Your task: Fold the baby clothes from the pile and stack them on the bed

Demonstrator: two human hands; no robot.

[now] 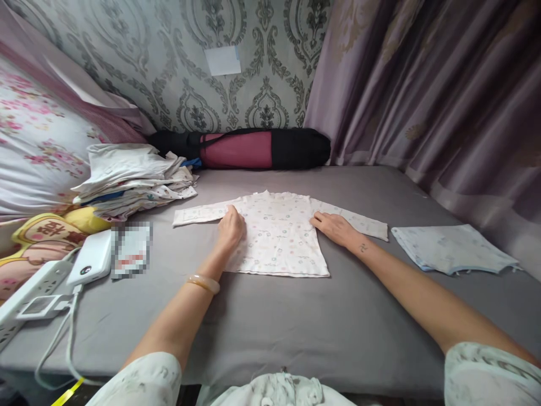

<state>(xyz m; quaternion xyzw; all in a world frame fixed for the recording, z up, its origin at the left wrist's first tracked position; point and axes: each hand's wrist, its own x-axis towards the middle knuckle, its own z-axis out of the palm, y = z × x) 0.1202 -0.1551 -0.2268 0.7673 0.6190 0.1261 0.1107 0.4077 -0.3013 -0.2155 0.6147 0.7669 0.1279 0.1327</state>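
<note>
Head view is showing both hands pressing a small shirt [276, 234] flat on the bed [296, 338], keeping it smooth. Left hand [231, 226] and right hand [333, 226] are lying with fingers open, gripping nothing.

Blurred patch [131, 248] beside power bank [91, 257]; contents unreadable.

Both hands [282, 228] flat (arms outstretched)

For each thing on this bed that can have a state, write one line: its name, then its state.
small shirt: spread flat, sleeves out
left hand: pressed flat on shirt
right hand: pressed flat on shirt
pale blue cloth: folded, lying flat
pile of clothes: stacked loosely
power bank: cable attached
</note>
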